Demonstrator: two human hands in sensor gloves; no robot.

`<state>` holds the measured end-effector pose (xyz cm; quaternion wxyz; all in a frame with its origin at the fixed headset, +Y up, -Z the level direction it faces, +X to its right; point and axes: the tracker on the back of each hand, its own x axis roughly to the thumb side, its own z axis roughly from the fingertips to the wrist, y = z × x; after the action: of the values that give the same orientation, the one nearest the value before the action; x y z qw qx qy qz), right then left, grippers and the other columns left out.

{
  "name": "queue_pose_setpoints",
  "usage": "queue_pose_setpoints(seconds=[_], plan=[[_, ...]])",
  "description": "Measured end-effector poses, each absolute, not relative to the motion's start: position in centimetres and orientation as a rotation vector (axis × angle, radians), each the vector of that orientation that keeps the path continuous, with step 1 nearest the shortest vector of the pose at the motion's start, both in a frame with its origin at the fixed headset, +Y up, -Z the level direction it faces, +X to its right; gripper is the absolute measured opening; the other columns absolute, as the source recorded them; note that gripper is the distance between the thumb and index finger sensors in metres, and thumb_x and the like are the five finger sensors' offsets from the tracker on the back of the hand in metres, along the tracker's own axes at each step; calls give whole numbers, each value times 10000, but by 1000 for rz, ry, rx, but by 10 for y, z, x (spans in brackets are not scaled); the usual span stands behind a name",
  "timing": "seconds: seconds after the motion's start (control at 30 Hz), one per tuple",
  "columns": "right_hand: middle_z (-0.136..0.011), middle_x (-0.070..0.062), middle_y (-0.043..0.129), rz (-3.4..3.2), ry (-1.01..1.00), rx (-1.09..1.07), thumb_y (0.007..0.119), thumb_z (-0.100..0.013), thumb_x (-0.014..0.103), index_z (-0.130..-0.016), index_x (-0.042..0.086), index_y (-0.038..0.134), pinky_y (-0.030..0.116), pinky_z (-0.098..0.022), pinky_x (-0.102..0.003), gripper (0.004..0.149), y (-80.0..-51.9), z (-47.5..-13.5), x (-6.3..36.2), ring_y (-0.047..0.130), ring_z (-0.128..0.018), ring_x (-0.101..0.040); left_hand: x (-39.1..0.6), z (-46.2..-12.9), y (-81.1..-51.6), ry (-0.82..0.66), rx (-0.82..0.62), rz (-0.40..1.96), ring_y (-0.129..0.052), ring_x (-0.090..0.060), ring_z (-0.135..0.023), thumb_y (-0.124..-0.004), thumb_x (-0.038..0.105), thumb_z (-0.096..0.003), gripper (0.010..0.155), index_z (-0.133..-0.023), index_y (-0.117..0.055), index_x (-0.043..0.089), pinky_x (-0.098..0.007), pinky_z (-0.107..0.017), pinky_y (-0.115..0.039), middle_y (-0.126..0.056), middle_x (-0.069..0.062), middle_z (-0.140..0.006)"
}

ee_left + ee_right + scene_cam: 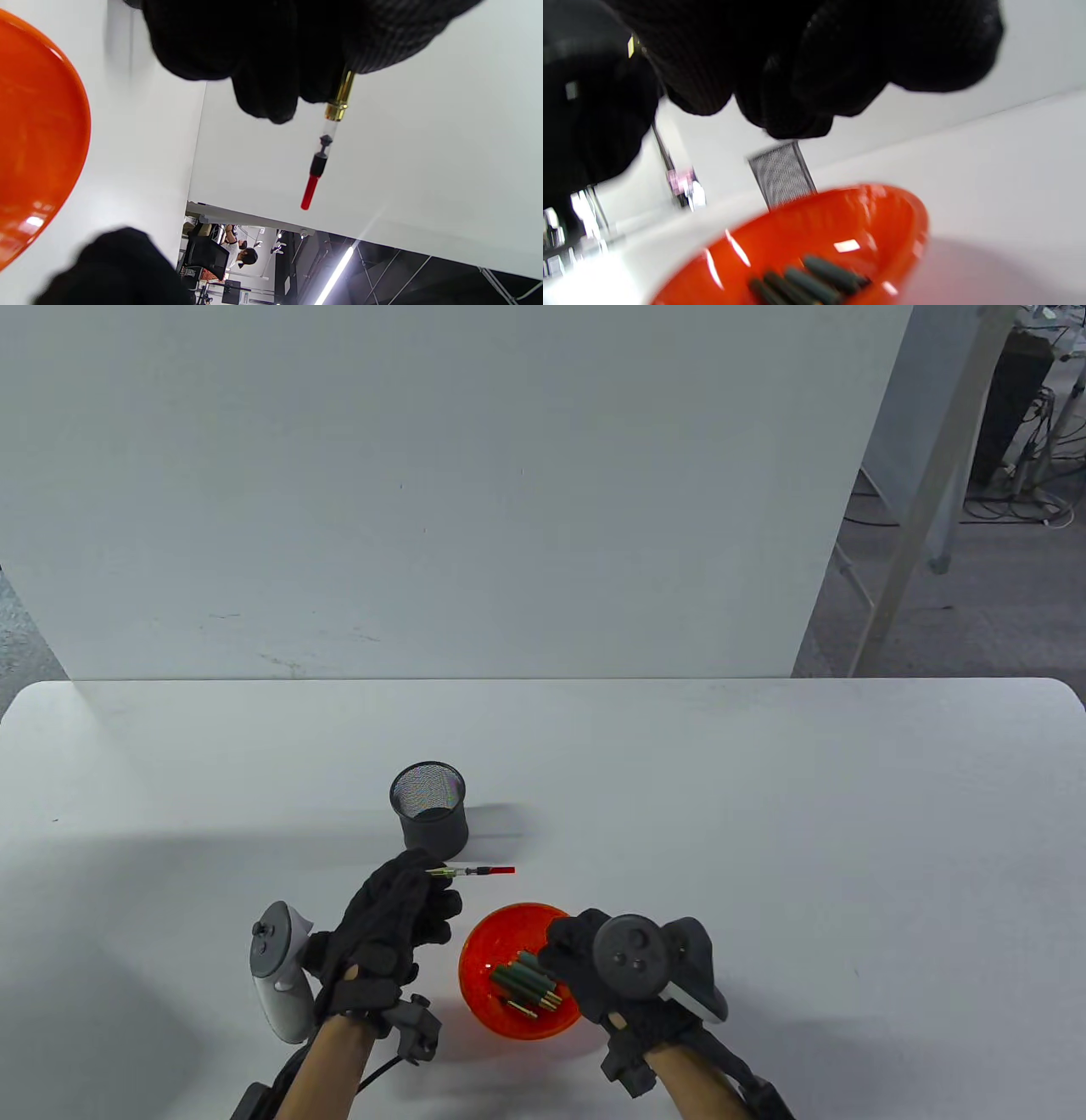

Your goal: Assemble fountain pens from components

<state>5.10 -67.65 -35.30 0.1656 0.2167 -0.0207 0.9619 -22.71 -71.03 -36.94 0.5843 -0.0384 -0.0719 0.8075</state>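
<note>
Status, biggest first: white bench (764, 814) carries everything. Black mesh pen cup (429, 806) stands upright behind the hands; what shows of the inside looks empty, so I judge no finished pen is stowed yet, though the bottom isn't fully visible. Orange bowl (501, 937) sits near the front edge between the hands and holds several dark green barrels (522, 980) with gold ends, lying side by side; exact count unclear. Right hand (632, 976) hovers over the bowl's right side, fingers curled downward above the barrels; right wrist view is blurred and shows nothing in them, so I can't tell if they've caught a barrel. Left hand (390, 925) is just left of the bowl, in front of the cup, fingers pinching the gold section of a nib-and-converter subassembly (475, 870): gold collar, clear tube, black piston, red end pointing right, held off the bench. So my read: the inner part of one pen is in hand, barrel not yet fitted. Left to do: pick a barrel, screw it over the converter, drop the pen in the cup, repeat for the remaining barrels. Early in the batch.
</note>
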Motion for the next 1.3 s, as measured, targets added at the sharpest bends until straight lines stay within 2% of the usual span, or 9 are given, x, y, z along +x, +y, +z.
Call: queue_pose_setpoints(seconds=[0.1,0.27,0.53,0.6,1.13,1.3], plan=[[-711,-76,949,2903,-14,731,828,-530,414,-868,150,876,867,-314,-381,431,-684,-357,27,926,-448,-212,-228,-371,-713,-155,-98,1903,-980,-164,-756,-735,454,-627,441,-1033,-667,298,-384,-520,-852,-848,16,-967],[-784,-103,918,3203,297,827,829,-521,436,-932,129,828,853,-369,-415,513,-700,-364,-8,909,-513,-246,-232,-372,-713,-141,-81,1882,-976,-160,-763,-728,460,-631,441,-1037,-659,303,-381,-526,-850,-841,24,-973],[-767,-99,930,3284,312,895,836,-507,449,-928,114,829,851,-370,-419,539,-718,-364,-20,910,-510,-245,-234,-373,-713,-147,-71,1881,-974,-156,-764,-724,463,-632,440,-1038,-656,306,-379,-528,-849,-840,24,-975],[-761,-101,934,3296,279,902,829,-508,447,-925,105,830,852,-368,-421,538,-718,-363,-21,912,-507,-247,-233,-373,-713,-152,-71,1878,-977,-159,-761,-724,463,-632,441,-1038,-657,304,-380,-527,-849,-841,23,-973],[-726,-148,951,3342,413,901,814,-532,395,-909,15,811,854,-363,-444,535,-711,-356,-28,922,-497,-271,-233,-373,-713,-151,-69,1866,-979,-159,-756,-725,463,-631,440,-1036,-660,305,-379,-525,-850,-842,23,-972],[-715,-147,949,3358,398,906,796,-544,379,-902,18,817,851,-366,-444,509,-710,-355,-29,917,-498,-271,-233,-373,-713,-154,-71,1867,-977,-159,-758,-724,464,-631,441,-1037,-658,304,-379,-526,-849,-842,23,-972]])
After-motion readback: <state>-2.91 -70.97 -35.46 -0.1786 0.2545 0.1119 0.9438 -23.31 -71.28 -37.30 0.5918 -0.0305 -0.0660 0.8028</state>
